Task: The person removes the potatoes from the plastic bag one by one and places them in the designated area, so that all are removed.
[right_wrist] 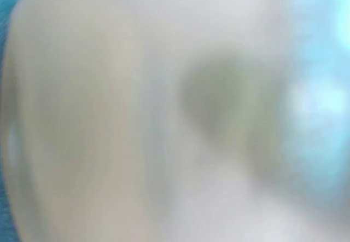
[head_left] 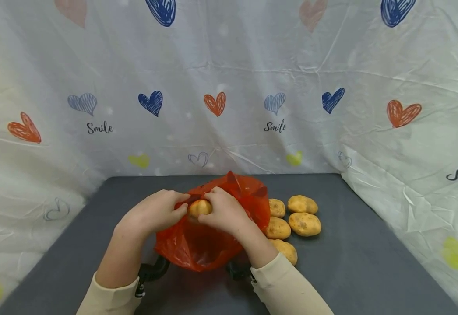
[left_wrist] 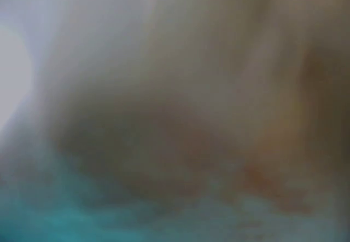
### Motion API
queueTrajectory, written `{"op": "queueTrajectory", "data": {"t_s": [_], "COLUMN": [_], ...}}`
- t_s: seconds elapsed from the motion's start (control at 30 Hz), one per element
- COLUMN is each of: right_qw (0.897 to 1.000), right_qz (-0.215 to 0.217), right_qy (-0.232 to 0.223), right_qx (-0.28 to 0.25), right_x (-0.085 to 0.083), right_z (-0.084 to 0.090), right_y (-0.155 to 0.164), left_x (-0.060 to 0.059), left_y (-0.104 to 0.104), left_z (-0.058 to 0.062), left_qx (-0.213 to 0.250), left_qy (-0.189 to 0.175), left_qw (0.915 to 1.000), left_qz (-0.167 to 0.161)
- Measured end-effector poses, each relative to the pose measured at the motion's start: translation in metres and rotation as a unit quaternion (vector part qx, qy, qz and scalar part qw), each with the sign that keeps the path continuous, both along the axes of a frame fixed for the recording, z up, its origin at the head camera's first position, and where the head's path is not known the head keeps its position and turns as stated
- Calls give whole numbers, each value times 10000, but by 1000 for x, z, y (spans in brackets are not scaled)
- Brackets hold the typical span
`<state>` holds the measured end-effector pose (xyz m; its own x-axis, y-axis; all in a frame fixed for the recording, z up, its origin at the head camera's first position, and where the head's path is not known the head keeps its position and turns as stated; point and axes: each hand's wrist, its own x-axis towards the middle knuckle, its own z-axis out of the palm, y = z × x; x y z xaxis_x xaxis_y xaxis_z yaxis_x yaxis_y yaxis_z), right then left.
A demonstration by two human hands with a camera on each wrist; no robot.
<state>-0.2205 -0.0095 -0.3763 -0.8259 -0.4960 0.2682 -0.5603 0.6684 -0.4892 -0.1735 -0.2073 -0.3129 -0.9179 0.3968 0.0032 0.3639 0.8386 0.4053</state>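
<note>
In the head view a crumpled red plastic bag (head_left: 209,245) lies in the middle of the dark table, its mouth toward me. A potato (head_left: 200,208) shows at the bag, between both hands. My right hand (head_left: 226,211) grips this potato, thumb below and fingers above. From the other side my left hand (head_left: 154,213) holds the bag's edge with bent fingers, its fingertips close to the potato; part of that grip is hidden. Both wrist views are too blurred to make out any object.
Several loose potatoes (head_left: 304,224) lie right of the bag, some partly covered by it and by the right forearm. Dark straps or bands show below both wrists. A white curtain (head_left: 237,57) printed with hearts hangs behind and beside the table (head_left: 351,245).
</note>
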Motion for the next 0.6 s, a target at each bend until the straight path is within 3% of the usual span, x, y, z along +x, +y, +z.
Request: {"op": "queueTrajectory", "data": {"t_s": [0.3,0.6], "right_qw": [9978,9988], "right_qz": [624,490], "right_qy": [-234,-90], "right_qx": [5,25], "right_x": [25,35], "right_z": [37,51], "right_y": [21,49], "left_x": [3,-3], "left_y": [-7,-10], "left_z": [2,2], "left_qx": [124,65], "left_qy": [-67,-273], "left_qw": [9999,9994], "left_qz": [48,201]}}
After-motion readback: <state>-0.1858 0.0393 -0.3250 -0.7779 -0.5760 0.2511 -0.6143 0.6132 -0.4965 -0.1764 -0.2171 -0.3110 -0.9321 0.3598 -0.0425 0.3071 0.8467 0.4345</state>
